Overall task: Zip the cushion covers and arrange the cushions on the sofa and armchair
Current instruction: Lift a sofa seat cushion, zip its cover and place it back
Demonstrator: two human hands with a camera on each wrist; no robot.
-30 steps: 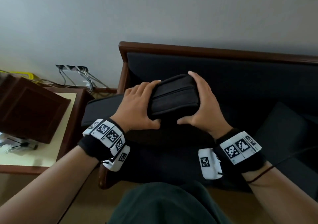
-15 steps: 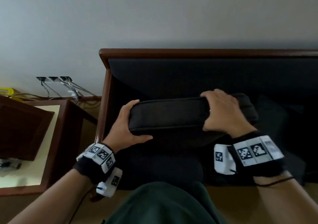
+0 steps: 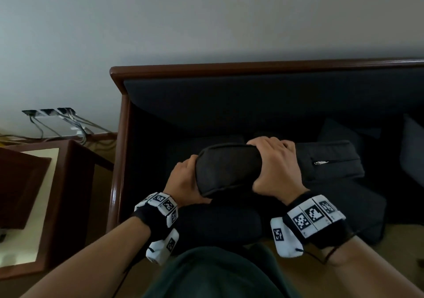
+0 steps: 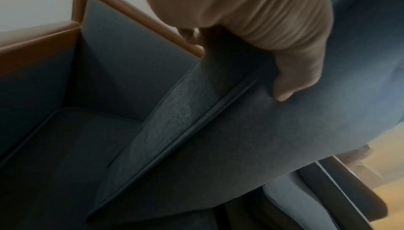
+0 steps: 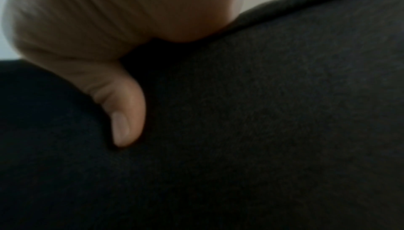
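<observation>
Two hands hold one dark cushion (image 3: 227,171) above the seat of a wood-framed sofa (image 3: 229,68), and much of the grip is hidden. From the head view the left hand (image 3: 183,180) cups the cushion's left end, its fingertips lost behind the fabric; the left wrist view shows the palm against that end with the thumb (image 4: 290,85) curled onto the near face. The right hand (image 3: 275,169) clamps over the cushion's right part, fingers wrapped across the top edge and out of sight on the far side, while the right wrist view shows only its thumb (image 5: 124,118) pressing into dark cloth, the rest blurred. Past the right hand the held cushion cannot be told from a second cushion (image 3: 332,160) lying just right of the grip, since both are the same charcoal colour. That second cushion shows a small silver zip pull (image 3: 321,162) on its near edge; whether its zip is closed cannot be made out. The held cushion is a thick charcoal pad with piped seams along its edges, clear in the left wrist view, lying roughly level with its narrow side towards the person. Below the grip lies the dark seat cushion (image 3: 218,224). Far left of the left hand stands a wooden side table (image 3: 75,183), cut off by the frame, with cables (image 3: 75,125) running to the wall behind it.
</observation>
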